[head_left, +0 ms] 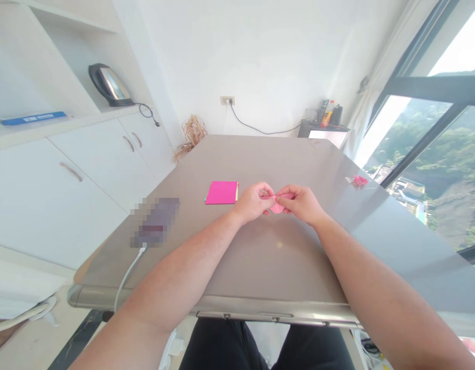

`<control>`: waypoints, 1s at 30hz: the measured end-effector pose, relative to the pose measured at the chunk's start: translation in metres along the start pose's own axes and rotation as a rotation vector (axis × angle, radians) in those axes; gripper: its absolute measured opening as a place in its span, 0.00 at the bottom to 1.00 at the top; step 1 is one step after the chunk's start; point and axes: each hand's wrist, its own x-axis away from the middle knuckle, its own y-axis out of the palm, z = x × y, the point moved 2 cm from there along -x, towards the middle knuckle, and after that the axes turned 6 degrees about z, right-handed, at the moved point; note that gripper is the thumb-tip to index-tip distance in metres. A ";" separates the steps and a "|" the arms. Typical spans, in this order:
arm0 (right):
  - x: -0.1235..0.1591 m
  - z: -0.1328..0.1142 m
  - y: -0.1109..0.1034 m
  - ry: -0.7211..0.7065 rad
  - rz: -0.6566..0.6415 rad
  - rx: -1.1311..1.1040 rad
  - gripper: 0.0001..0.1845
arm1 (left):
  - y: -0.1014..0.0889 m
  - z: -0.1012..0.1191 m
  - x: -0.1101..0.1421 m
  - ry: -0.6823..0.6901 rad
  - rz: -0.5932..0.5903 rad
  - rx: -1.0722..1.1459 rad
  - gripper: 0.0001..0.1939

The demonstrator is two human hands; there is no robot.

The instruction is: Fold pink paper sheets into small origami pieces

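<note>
Between my two hands is a folded piece of pink paper (277, 207), held just above the table. My left hand (256, 201) pinches its left side with thumb and fingers. On the opposite side my right hand (299, 201) grips the paper, its thumb close to the left thumb near the middle. The fingers hide much of the paper, so its full shape cannot be made out. Just left of my left hand lies a stack of square coloured paper (222, 192), bright pink on top, with green and yellow edges peeking out.
A blurred phone-like object (156, 223) with a white cable (125, 275) lies on the table (260, 159) at left. Crumpled pink paper (360, 180) sits near the right edge. Beyond the table stand a kettle (112, 85) on a shelf and bottles (327, 113) on a small cabinet.
</note>
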 end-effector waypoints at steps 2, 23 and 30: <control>0.000 0.001 0.002 -0.013 0.017 0.010 0.08 | 0.001 -0.002 -0.001 -0.002 0.020 -0.004 0.08; -0.001 0.000 0.003 -0.087 -0.051 -0.075 0.05 | 0.000 -0.007 -0.005 -0.004 0.136 -0.005 0.07; -0.005 0.001 0.001 -0.073 -0.005 -0.237 0.07 | -0.003 -0.006 -0.007 0.049 0.148 0.052 0.06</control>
